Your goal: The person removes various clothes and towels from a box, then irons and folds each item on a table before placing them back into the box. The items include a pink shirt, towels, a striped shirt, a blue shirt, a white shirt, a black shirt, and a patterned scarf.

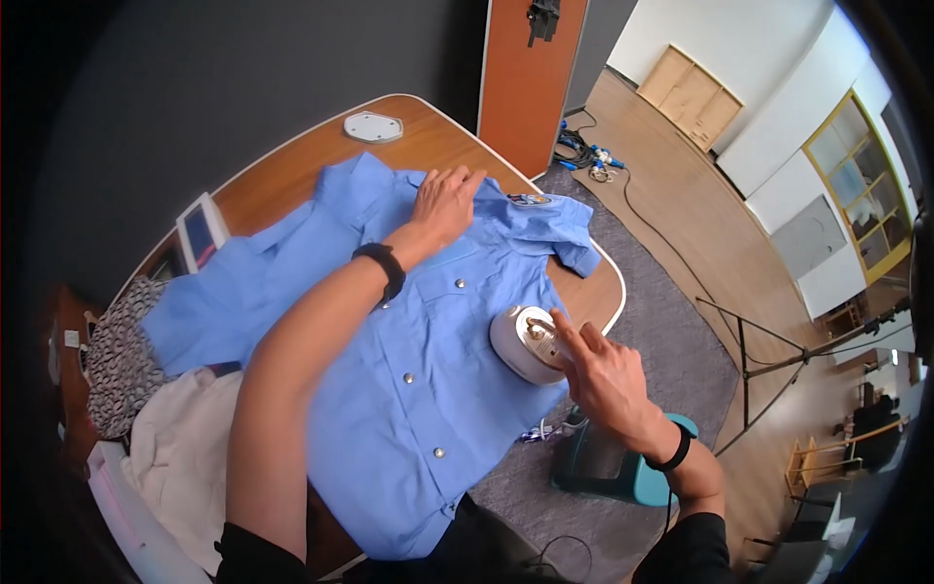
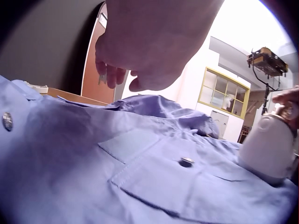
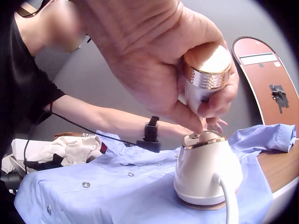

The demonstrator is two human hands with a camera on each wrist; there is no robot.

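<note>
Right wrist view shows the right hand (image 3: 152,60) curled round the iron (image 3: 205,170), which sits on the shirt (image 3: 117,193) near its side edge, the left hand (image 1: 446,206) over the shirt's top, fingers loosely bent.

We're getting decent, fairly bright indoor light in the head view, with the blue shirt (image 1: 389,311) showing clear folds and tiny glints on its buttons (image 1: 409,378), while the dark wall (image 1: 253,78) soaks up light. Fisheye bends everything near the edges, and the corners go black. The left wrist view is rougher: we see a blown-out patch up top right, the left hand (image 2: 145,46) in shade, a purplish cast and soft, mushy cloth at lower left. Over on the right wrist view, we've got hot glare on the white appliance's (image 3: 208,172) metallic cap (image 3: 217,59), and the person's head (image 3: 63,25) is blurred out.
</note>
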